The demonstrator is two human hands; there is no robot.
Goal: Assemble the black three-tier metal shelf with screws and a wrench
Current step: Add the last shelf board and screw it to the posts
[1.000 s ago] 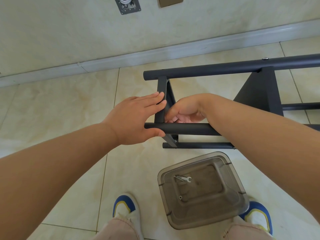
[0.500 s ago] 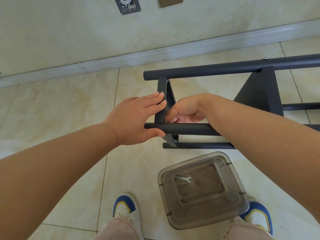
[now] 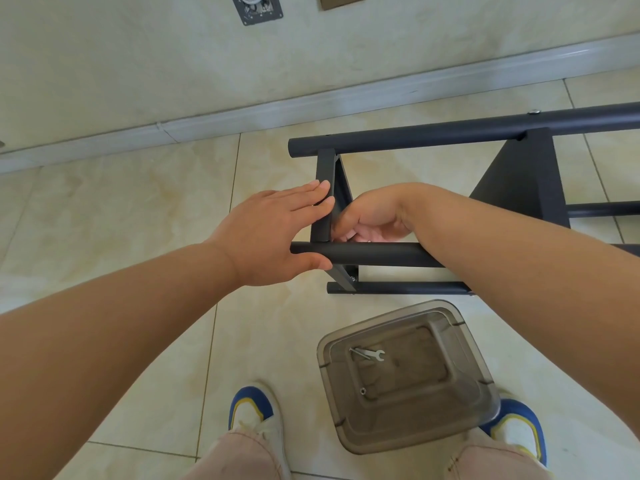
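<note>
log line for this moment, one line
left hand: flat on shelf frame | right hand: curled behind tube, contents hidden | wrench: in bin

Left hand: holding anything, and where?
Left hand braces the shelf frame at its near corner: straight fingers against the end panel, thumb under the near tube.

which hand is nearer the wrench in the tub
Right. The right hand curls behind the near pole, above and slightly right of the wrench in the tub. The left hand rests flat on the shelf end, further to the left.
</note>
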